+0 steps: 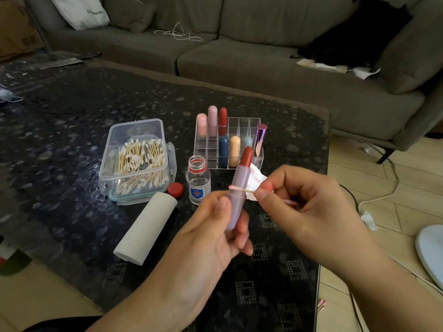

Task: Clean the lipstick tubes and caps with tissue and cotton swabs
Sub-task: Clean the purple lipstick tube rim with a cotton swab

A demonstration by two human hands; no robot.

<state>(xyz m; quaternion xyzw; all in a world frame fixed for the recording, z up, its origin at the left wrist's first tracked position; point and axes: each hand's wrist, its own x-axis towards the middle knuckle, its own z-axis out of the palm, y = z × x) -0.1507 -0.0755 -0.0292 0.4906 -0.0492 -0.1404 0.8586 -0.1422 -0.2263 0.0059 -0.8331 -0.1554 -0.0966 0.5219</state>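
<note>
1. An uncapped lilac lipstick tube [236,200] stands nearly upright above the near middle of a dark glass coffee table [72,130], its brick-red bullet raised and tilted slightly right.
2. The left hand [215,231] grips the tube's lower half, thumb in front and fingers curled behind, which leaves the collar and bullet exposed for cleaning.
3. The right hand [299,202] pinches a cotton swab [241,189] between thumb and fingertips; the stick lies crosswise and its pink-stained tip touches the tube at the groove below the collar, probably where residue gathers.
4. A second pink tip shows inside the right hand's curled fingers; I cannot tell whether it is this swab's other end or a separate one.
5. Just behind the tube lies a crumpled tissue [255,182] with red smears, near enough for wiping.
6. Beyond it, a clear acrylic organiser [244,125] holds capped lipsticks in pink, red, navy, peach, pale blue and metallic purple.
7. To the left stand a small open glass bottle [198,179] with its red cap [175,189] beside it, a clear box of cotton swabs [136,161], and a tissue roll [146,226] lying on its side.
8. A grey sofa [263,56] runs behind the table.
</note>
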